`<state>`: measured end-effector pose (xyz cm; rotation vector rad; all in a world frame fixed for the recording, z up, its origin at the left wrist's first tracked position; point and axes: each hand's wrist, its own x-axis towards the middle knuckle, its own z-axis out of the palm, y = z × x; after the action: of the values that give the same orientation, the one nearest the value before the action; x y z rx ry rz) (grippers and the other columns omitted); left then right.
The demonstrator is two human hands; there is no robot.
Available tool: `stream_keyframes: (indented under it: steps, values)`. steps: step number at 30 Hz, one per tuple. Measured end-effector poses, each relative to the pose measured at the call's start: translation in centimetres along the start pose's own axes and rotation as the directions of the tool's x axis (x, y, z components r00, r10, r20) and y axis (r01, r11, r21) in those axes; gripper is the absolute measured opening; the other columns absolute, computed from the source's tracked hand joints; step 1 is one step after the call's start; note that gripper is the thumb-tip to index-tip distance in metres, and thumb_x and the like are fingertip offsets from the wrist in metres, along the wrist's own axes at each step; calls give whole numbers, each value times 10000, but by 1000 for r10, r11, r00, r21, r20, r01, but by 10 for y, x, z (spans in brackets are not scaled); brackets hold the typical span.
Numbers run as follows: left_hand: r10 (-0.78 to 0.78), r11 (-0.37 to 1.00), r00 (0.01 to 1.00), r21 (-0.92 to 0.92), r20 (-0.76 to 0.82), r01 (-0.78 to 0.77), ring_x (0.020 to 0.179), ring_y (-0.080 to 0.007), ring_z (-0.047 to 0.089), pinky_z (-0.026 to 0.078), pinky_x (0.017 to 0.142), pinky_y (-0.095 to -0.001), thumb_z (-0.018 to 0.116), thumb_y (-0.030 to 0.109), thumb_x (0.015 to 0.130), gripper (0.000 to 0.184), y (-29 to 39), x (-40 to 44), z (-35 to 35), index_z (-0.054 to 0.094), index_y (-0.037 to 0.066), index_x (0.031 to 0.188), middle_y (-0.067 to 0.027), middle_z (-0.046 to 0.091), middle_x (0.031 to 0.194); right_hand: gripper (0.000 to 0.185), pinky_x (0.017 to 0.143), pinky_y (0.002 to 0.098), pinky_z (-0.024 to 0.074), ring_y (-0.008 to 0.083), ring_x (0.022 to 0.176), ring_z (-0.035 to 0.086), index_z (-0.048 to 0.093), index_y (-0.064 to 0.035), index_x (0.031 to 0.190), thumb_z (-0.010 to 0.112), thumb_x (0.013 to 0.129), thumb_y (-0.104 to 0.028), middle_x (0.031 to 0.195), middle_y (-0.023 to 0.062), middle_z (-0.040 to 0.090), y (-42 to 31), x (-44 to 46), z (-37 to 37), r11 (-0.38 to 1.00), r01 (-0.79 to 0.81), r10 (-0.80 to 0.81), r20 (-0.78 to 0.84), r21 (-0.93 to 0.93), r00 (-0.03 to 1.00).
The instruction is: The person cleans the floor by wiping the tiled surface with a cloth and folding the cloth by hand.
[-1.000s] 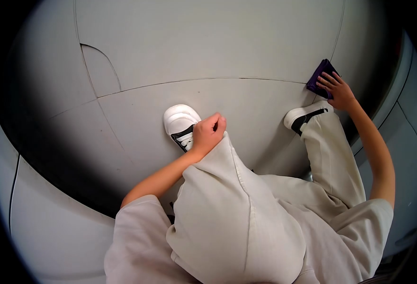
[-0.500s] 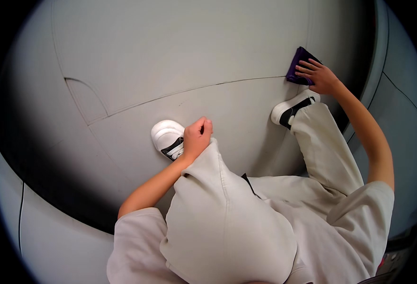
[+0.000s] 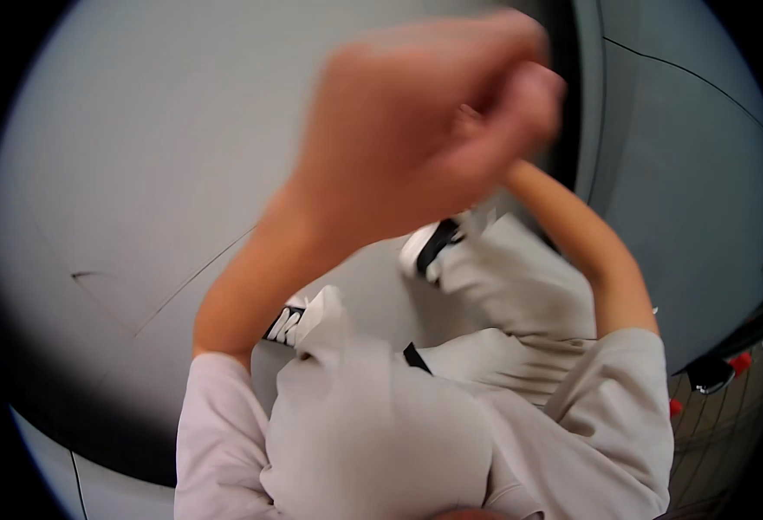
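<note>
My left hand (image 3: 425,121) is raised close to the camera, large and blurred, with its fingers curled into a loose fist. Nothing shows between those fingers. Behind it, my right forearm (image 3: 581,230) reaches up, and the left hand covers my right hand, so its fingers and anything under them are hidden. The purple folded cloth from the earlier frame is out of sight. Below the hands are my bent knees in pale trousers (image 3: 381,425).
A smooth pale grey surface (image 3: 165,173) with thin seam lines spreads around my feet. One white-and-black shoe (image 3: 429,247) is near my right arm, another shoe (image 3: 286,325) by my left forearm. Red and black items (image 3: 715,373) are at the lower right.
My left hand has risen from my knee toward the camera and now blocks the right hand. The view has shifted to the right. The purple cloth is no longer visible.
</note>
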<state>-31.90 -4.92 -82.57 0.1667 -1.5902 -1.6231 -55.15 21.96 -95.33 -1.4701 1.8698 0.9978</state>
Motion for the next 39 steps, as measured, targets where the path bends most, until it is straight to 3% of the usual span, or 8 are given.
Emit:
stream_keyframes:
  steps: [7, 14, 20, 22, 25, 29, 33, 39]
  values:
    - [-491, 823, 794, 106, -359, 557, 626, -89, 512, 391, 558, -230, 474, 181, 1057, 263, 14, -116, -123, 631, 16, 925, -33, 568, 768, 798, 1258, 385, 191, 299, 1561, 210, 239, -41, 1608, 446, 940, -425, 1683, 179, 217, -27, -17, 24, 270, -245, 292, 164, 931, 942]
    - [-888, 355, 346, 29, -302, 935, 670, -69, 541, 423, 587, -225, 520, 95, 1036, 134, 57, -254, -97, 626, 46, 969, 0, 574, 770, 344, 960, 319, 413, 148, 1008, 533, 579, -117, 1142, 527, 927, -381, 1084, 8, 597, 8, -6, 30, -496, -330, 141, 449, 803, 882]
    - [-841, 351, 440, 301, -314, 887, 738, -111, 625, 485, 667, -272, 589, 71, 989, 78, 76, -214, -49, 649, 29, 1015, -32, 645, 832, 490, 1035, 326, 421, 148, 1168, 559, 565, -108, 1318, 469, 976, -446, 1256, 0, 621, 35, 22, -23, -117, -349, -46, 346, 930, 937]
    - [-813, 363, 473, 340, -339, 868, 728, -121, 620, 485, 684, -280, 591, 70, 987, 85, 84, -200, -47, 650, 19, 1022, -38, 645, 823, 613, 1061, 370, 433, 225, 1195, 595, 650, 20, 1211, 420, 1029, -518, 1221, 95, 662, 23, 38, -33, 544, -164, -129, 275, 823, 953]
    - [-786, 390, 565, 508, -251, 768, 705, -141, 622, 472, 679, -278, 593, 41, 965, 85, 100, -170, -47, 650, 4, 1015, -49, 648, 804, 665, 945, 431, 505, 312, 1059, 680, 661, 64, 1228, 477, 1008, -537, 1202, 235, 697, 6, 33, -28, 781, 77, -95, -3, 619, 995]
    - [-777, 428, 617, 823, 124, 373, 688, -192, 635, 474, 663, -309, 638, 33, 912, 71, 134, -99, -31, 654, 41, 980, -50, 650, 787, 465, 861, 391, 548, 278, 716, 697, 734, -39, 1119, 715, 885, -441, 1085, 175, 714, 36, 18, -18, 282, 122, -13, -123, 952, 992]
    - [-771, 458, 435, 880, 465, -128, 613, -281, 632, 462, 564, -410, 698, 142, 884, 97, 90, -41, 18, 630, 118, 949, -46, 644, 740, 317, 870, 382, 557, 262, 961, 716, 740, -60, 955, 764, 827, -349, 1188, 155, 705, 81, 13, 19, 538, -45, 388, -200, 842, 900]
    - [-695, 606, 536, 792, 480, 76, 738, -273, 697, 534, 671, -378, 607, 59, 929, 51, -61, -42, 112, 642, 75, 963, -91, 721, 885, 176, 1137, 484, 372, 386, 1401, 416, 722, -88, 739, 797, 772, -244, 1496, 200, 479, 108, 51, 120, 285, -107, 934, -252, 952, 252]
